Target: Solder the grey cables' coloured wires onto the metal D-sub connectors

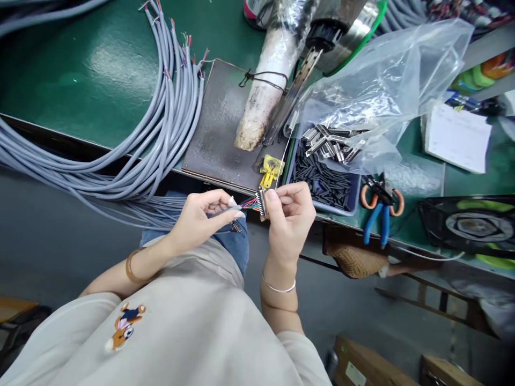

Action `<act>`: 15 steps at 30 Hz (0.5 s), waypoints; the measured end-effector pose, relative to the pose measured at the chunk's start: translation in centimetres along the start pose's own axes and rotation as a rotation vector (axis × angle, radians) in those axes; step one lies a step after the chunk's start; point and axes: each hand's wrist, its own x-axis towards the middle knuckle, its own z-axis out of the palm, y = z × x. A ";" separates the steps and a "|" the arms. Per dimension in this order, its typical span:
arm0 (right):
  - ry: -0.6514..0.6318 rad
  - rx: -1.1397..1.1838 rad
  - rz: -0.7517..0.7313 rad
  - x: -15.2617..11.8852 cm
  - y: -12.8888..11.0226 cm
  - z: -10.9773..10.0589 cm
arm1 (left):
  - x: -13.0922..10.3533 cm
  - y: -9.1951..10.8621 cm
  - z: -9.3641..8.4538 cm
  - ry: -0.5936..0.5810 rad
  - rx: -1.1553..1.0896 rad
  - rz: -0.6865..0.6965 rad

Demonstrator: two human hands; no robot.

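Observation:
My left hand pinches the end of a grey cable between thumb and fingers, just behind its bared coloured wires. Those wires run into a metal multi-pin connector, which my right hand grips between thumb and forefinger. Both hands are over my lap, at the front edge of the bench. Below my left fingertips hangs another dark connector. Just beyond the held connector, a yellow clip-like piece rests on a dark board.
A thick bundle of grey cables drapes over the bench edge. A blue bin holds black sleeves and metal connectors under a plastic bag. Pliers, a fan and a wrapped tube are nearby.

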 end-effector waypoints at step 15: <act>-0.025 -0.152 -0.087 0.2 0.4 -0.2 | 0.3 0.6 -0.4 -0.180 -0.070 -0.220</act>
